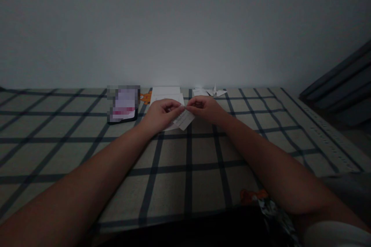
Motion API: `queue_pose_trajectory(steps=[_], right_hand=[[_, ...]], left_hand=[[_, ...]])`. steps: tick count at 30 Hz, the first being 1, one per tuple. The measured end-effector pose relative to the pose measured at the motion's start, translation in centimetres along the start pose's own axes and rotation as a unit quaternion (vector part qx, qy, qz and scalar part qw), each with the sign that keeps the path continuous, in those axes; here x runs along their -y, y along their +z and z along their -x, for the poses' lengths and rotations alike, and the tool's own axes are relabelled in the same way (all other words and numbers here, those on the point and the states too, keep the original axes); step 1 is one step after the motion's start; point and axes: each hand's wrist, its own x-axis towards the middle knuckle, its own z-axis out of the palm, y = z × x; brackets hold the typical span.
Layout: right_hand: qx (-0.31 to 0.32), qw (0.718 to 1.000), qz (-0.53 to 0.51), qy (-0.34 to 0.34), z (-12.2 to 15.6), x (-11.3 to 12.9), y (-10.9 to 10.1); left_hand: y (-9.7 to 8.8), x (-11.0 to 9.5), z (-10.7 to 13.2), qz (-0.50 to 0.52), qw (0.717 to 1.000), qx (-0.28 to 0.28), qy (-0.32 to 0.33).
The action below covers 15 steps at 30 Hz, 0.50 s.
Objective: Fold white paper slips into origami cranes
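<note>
Between my two hands is a small folded piece of white paper (185, 120), its lower corner pointing toward me and faint print on it. My left hand (160, 115) pinches its left side between thumb and fingers. At the upper right edge, my right hand (204, 109) is closed, thumb and index fingertip meeting on the paper. Behind my left hand lie white paper sheets (165, 92). A folded white paper shape with points, like an origami crane (216, 92), sits beyond my right hand.
A checked cloth (174, 185) covers the surface, which meets a plain wall (185, 27). To the left lies a dark-framed tablet or phone (124, 104), its screen blurred. An orange cartoon figure (146, 97) shows beside the sheets. Dark folded fabric (342, 81) stands at right.
</note>
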Motion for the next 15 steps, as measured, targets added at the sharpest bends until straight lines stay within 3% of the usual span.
queue_pose_trajectory(steps=[5,15], right_hand=[[0.020,1.000,0.000,0.011,0.11,0.09,0.14],[0.000,0.999,-0.028,0.020,0.08,0.68,0.34]], left_hand=[[-0.08,-0.34,-0.04,0.005,1.000,-0.015,0.001],[-0.09,-0.71,0.22,-0.055,0.998,-0.027,0.026]])
